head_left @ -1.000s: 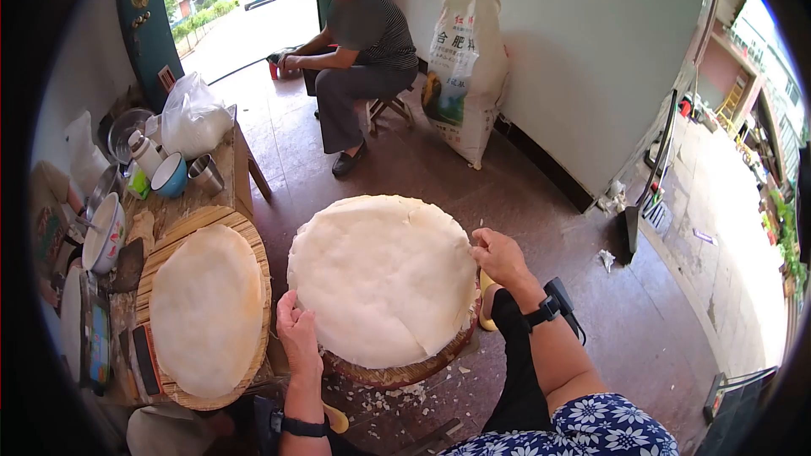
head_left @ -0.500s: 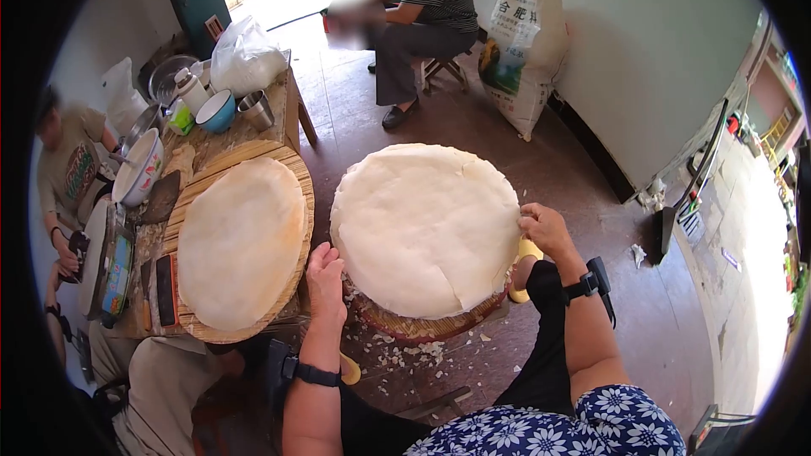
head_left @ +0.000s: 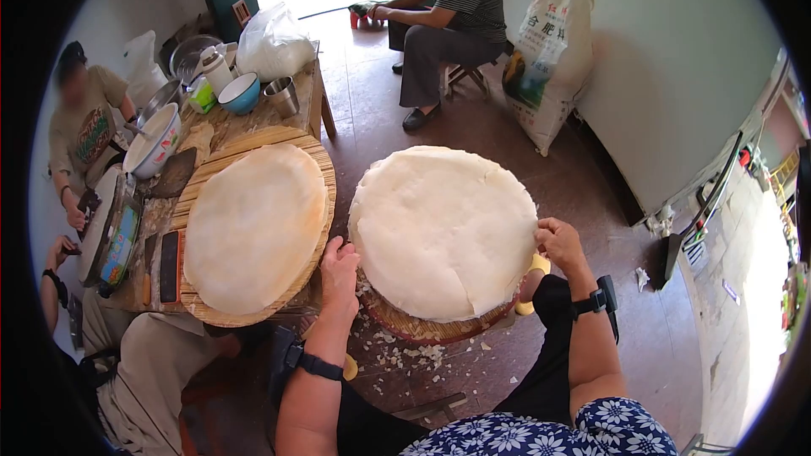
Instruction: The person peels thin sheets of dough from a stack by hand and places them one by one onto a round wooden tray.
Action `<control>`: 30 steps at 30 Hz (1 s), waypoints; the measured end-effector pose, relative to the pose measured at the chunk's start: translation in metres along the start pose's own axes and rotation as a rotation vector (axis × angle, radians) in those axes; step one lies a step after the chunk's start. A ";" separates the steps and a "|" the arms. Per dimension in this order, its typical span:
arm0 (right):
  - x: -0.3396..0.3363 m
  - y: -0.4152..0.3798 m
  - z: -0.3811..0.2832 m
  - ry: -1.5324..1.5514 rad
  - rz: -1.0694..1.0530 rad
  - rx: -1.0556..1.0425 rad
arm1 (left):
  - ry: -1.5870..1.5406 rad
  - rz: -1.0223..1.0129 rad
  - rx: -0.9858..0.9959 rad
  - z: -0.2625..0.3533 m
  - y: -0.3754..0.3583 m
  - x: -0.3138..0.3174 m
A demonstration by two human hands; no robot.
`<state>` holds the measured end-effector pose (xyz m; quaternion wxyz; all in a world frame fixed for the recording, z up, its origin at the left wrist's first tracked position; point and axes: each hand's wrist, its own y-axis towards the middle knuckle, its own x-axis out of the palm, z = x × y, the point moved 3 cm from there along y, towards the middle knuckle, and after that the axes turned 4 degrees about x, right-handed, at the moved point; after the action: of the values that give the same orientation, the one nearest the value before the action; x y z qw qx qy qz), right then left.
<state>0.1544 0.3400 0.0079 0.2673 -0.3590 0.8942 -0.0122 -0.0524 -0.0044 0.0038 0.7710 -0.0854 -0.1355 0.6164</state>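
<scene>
A tall-edged stack of thin, pale round flatbreads (head_left: 443, 228) lies in front of me on a low round stand with a woven top (head_left: 414, 327). The uppermost sheet has a crack near the front and small tears at the back right. At the stack's left edge, my left hand (head_left: 340, 274) has its fingers closed against the rim. My right hand (head_left: 559, 245) pinches the rim on the opposite side, its fingertips partly hidden. To the left, another round flatbread (head_left: 256, 228) lies on a round straw mat (head_left: 325, 186).
Crumbs (head_left: 410, 359) litter the floor around the stand. A wooden table (head_left: 306, 110) bears bowls, a metal cup (head_left: 282, 97) and a phone (head_left: 171, 266). One person (head_left: 89, 118) is at left; another (head_left: 460, 17) sits near the doorway. A large sack (head_left: 549, 63) leans against the wall.
The view has shifted, so the scene sits farther right. My left hand has come up against the stack's edge with its fingers more bent. My right hand stays at the right rim.
</scene>
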 end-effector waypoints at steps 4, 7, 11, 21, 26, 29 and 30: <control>-0.002 -0.007 -0.009 -0.011 0.011 0.037 | 0.011 0.033 -0.017 0.006 -0.006 0.005; -0.001 -0.001 0.000 0.032 -0.004 0.031 | -0.018 0.008 -0.005 -0.001 -0.002 0.002; -0.001 0.003 0.008 0.045 -0.001 0.022 | 0.011 0.030 0.005 0.003 -0.006 0.002; -0.002 0.001 0.004 0.094 0.020 0.048 | -0.028 0.029 0.031 -0.001 -0.007 -0.001; -0.004 -0.006 -0.006 0.181 0.015 0.068 | -0.137 0.060 0.017 -0.004 -0.006 -0.005; -0.005 -0.003 -0.005 0.295 -0.001 0.124 | -0.283 0.071 0.021 -0.020 0.005 -0.010; -0.005 -0.003 -0.005 0.311 -0.001 0.121 | -0.334 0.084 0.022 -0.019 0.004 -0.010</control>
<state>0.1564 0.3400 0.0150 0.1467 -0.3366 0.9222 -0.1215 -0.0521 -0.0121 -0.0162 0.7123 0.0212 -0.2514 0.6550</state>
